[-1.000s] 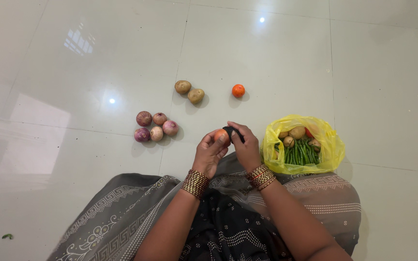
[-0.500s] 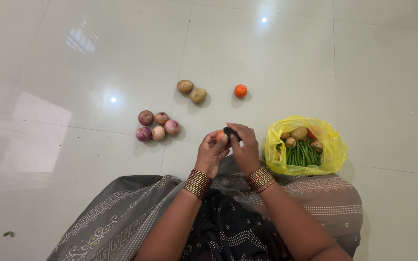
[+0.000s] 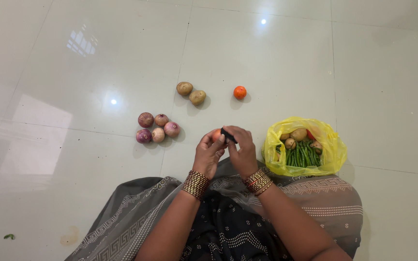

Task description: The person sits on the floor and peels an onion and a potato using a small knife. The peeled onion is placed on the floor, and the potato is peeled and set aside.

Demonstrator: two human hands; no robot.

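Nearest, above the patterned grey lap: left hand cupped around a small orange-red tomato, right hand pinching a dark strip of cloth against it. Best done, by the look of it, with a light grip and gentle strokes, so as not to bruise the skin. Round, smooth, mostly hidden by fingers. Right of the tomato, a yellow bag of green beans. Left, five onions. Beyond, two potatoes and a second tomato.
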